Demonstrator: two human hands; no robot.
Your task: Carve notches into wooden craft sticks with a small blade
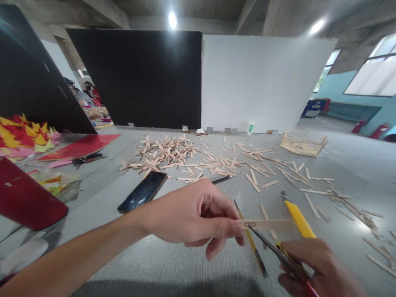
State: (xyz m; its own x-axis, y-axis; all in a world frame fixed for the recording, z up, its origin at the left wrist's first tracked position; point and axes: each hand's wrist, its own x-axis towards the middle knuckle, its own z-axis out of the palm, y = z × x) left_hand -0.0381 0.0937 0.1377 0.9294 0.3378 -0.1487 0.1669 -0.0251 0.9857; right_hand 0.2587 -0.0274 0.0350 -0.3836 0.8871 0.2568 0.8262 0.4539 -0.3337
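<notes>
My left hand [213, 222] reaches in from the lower left, its thumb and fingers pinching one end of a flat wooden craft stick [274, 224]. A small dark rectangular outline is drawn on the stick close to my thumb. At the lower right my right hand [321, 264] is closed round a slim dark pointed tool [268, 245] with yellow and red parts near the grip; its exact kind is unclear. The tool's tip meets the stick at the drawn outline. A yellow utility knife [298, 218] lies just beyond my right hand. Beneath the stick rests a thin yellow-and-black rod [256, 252].
A heap of craft sticks [170, 152] and loose pieces spread across the grey table. A phone [144, 190] and a black pen [222, 180] lie behind my left hand. At left stands a red cylinder [27, 198]; at back right, a stick frame [303, 144]. Black and white boards back the table.
</notes>
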